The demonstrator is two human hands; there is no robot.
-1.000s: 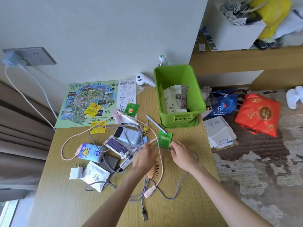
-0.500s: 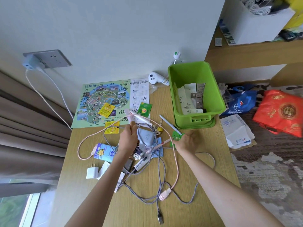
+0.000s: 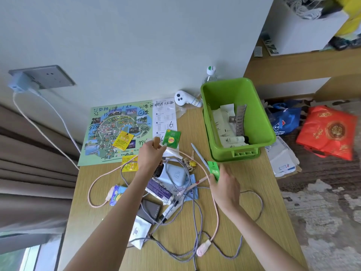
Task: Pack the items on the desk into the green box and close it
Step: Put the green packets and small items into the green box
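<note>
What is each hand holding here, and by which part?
The left hand grips the wooden hairbrush by its handle; the right hand pinches the small green packet at its lower end.

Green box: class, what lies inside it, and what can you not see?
Inside the green box lie white packets, a grey metal strap and a white tube. Whatever is beneath them is covered.

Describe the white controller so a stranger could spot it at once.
Start at the green box at the far right of the desk. Just left of its far corner, by the wall, lies the white controller. Unlike the flat papers beside it, it is moulded plastic with a round, dark-buttoned head and a labelled handle.
</note>
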